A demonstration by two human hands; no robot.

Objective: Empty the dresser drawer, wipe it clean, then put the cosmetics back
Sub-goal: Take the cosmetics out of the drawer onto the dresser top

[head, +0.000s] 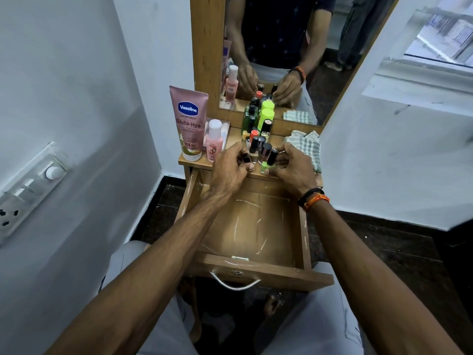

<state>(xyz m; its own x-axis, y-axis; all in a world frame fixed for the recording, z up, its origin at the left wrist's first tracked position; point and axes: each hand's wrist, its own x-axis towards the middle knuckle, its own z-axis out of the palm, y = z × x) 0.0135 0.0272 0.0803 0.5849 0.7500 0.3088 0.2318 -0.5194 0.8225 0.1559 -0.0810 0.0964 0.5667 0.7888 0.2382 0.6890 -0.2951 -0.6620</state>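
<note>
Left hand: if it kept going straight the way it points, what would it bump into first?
Probably the cluster of nail polish bottles just beyond the left hand, which already pinches a small dark-capped bottle; depth is hard to judge.
</note>
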